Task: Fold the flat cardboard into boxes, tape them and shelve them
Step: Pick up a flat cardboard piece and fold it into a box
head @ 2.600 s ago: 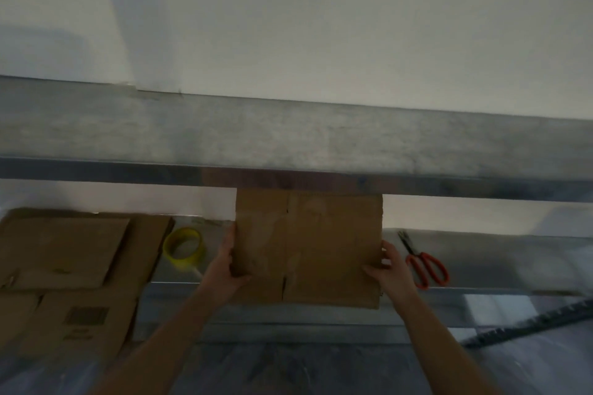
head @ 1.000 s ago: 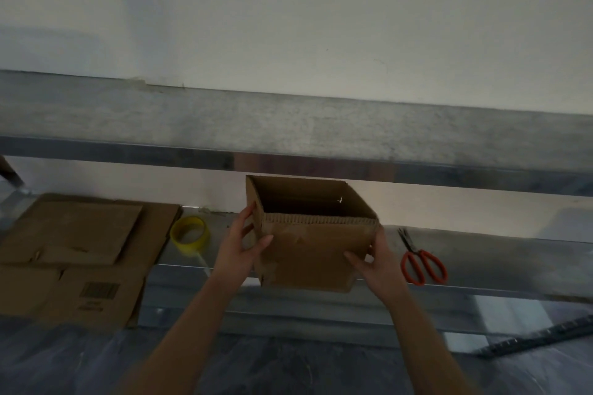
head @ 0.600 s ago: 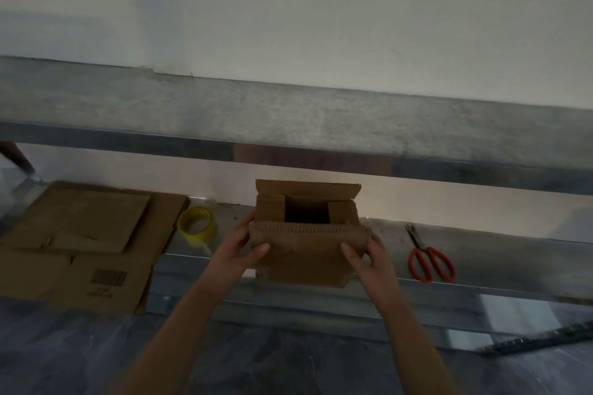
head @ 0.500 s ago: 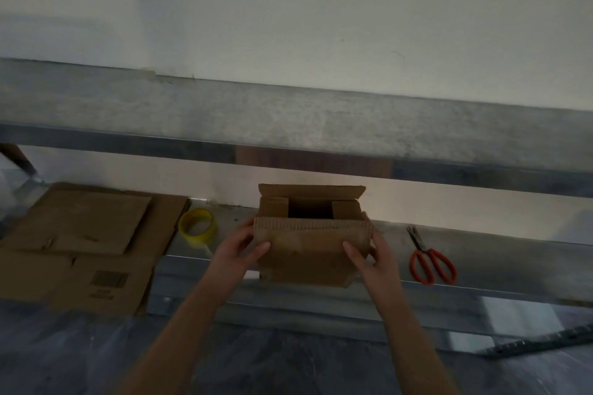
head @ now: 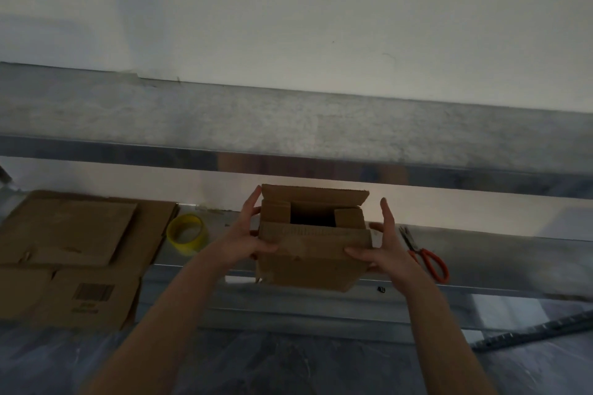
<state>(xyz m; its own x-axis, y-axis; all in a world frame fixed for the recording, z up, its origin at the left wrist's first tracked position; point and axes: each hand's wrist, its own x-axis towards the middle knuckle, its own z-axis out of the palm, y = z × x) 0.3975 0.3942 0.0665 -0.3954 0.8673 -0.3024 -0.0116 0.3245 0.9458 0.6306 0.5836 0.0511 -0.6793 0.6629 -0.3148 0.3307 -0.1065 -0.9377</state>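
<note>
A pale wall (head: 288, 9) rises behind a metal rack, whose grey upper shelf (head: 288, 125) runs across the whole view. The lower shelf (head: 497, 253) lies below it, and a grey floor (head: 288, 362) shows beneath.

At the left end of the lower shelf lies a stack of flat cardboard (head: 64, 234). Its sheets overlap, and the front one hangs past the shelf's front edge and shows a printed barcode. Just beside the stack, toward the middle of the shelf, sits a yellow tape roll (head: 187, 234), tilted with its hole facing forward. Toward the right end, scissors (head: 426, 258) with orange handles lie flat, blades pointing to the back edge.

The box (head: 311, 256) is held in the air in front of the shelf's front edge, between the tape roll and the scissors. Its top is not closed: the far flap stands up, the two side flaps are folded inward, and a dark opening shows between them.

The hands are apart, one on each side of the box. The left hand (head: 244, 237) grips the left side, thumb pressed on the near face and fingers reaching up along the side. The right hand (head: 385, 250) grips the right side, thumb on the near face, lower fingers wrapped round the corner and the forefinger pointing straight up, clear of the cardboard.
</note>
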